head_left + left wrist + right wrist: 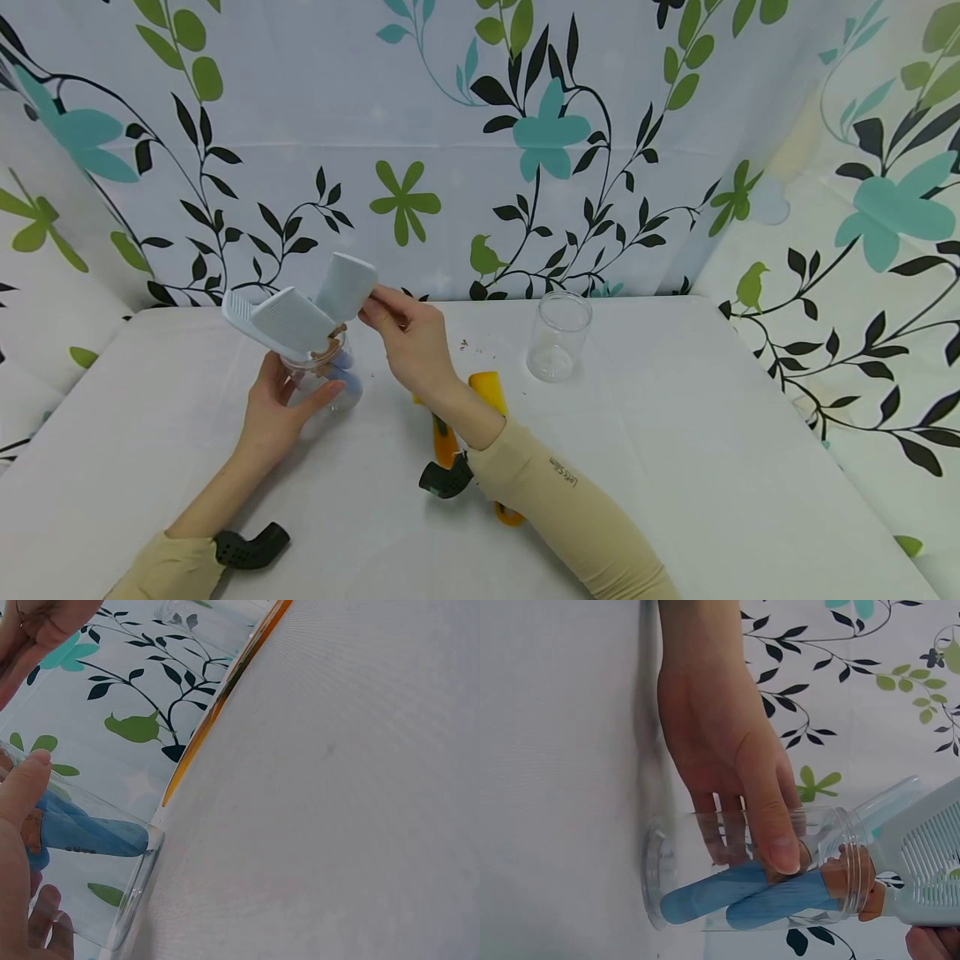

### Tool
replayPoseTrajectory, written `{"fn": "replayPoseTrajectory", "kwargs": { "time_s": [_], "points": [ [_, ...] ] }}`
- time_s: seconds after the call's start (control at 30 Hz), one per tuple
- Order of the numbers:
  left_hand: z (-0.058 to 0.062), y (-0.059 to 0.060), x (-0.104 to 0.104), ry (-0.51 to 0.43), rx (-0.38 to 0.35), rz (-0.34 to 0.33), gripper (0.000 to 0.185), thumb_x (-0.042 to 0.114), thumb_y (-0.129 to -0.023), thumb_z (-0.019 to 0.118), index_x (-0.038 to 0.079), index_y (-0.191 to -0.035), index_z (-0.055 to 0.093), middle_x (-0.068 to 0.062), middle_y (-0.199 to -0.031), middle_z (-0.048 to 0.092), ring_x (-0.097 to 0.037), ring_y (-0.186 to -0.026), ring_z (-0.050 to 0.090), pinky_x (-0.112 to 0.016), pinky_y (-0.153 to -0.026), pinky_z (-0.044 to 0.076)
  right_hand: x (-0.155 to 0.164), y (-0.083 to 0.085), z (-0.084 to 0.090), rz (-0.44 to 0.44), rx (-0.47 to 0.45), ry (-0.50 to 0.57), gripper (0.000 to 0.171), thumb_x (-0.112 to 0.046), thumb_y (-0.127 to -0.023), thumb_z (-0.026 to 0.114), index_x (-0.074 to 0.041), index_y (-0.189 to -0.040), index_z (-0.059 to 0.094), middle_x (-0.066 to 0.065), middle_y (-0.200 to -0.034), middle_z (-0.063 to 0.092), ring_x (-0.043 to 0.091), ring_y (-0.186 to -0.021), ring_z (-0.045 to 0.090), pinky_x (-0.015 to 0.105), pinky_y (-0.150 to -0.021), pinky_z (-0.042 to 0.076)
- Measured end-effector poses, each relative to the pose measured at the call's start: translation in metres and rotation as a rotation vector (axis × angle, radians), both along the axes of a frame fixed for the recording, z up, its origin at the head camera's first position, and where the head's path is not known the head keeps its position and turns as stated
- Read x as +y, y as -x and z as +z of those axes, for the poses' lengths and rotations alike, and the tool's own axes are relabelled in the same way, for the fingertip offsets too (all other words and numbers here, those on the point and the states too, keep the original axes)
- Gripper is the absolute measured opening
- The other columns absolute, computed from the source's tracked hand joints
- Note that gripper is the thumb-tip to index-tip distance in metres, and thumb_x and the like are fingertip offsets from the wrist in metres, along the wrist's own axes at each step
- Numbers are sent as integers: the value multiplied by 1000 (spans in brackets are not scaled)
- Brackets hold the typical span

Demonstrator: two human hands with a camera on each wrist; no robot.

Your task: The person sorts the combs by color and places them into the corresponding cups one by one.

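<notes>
Holding the jar (348, 397), perhaps to stop tipping, is the left hand (285, 410); the right hand (414, 343) pinches a tool (345, 285).

White table (675, 467) | jar (682, 855) with combs (292, 321) | second clear jar (557, 348) | yellow-orange items (487, 390) | brown crumbs (462, 343)

At 6 o'clock in the head view, the right forearm (471, 412) hides part of the yellow-orange tools (445, 443). The right wrist view's edge, at 4 o'clock, cuts off a pale comb (924, 881) and most of the right hand (934, 943); in the left wrist view, lettering (80, 849) at 8 o'clock (dark, on a blue handle (105, 835)) is too small to read
</notes>
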State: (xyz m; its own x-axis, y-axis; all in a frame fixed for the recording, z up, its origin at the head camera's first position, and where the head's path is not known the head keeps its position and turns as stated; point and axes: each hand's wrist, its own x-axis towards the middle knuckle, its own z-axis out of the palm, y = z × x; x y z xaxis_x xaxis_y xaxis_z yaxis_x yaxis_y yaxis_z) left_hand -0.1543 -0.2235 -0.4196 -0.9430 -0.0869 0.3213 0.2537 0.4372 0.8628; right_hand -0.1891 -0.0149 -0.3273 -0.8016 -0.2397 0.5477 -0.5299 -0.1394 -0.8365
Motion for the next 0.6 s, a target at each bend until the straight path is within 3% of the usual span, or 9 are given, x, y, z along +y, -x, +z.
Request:
{"fn": "replayPoseTrajectory", "kwargs": {
  "time_s": [0.27,0.6],
  "points": [
    [1,0,1,-8,-3,-8,80,15,-89,76,22,-154,29,-10,-150,40,-32,-145,34,-56,-118,30,-4,0,-10,-30,4,-130,31,-11,-99,61,0,-128,66,16,-116,72,22,-102,73,20,-87,58],
    [1,0,1,-3,-2,-4,80,15,-89,76,21,-154,29,-9,-150,40,-29,-145,35,-55,-118,31,-6,0,-14,-9,-35,-122,32,-14,-100,60,0,-129,65,18,-116,72,25,-101,73,20,-86,58]
  ]
}}
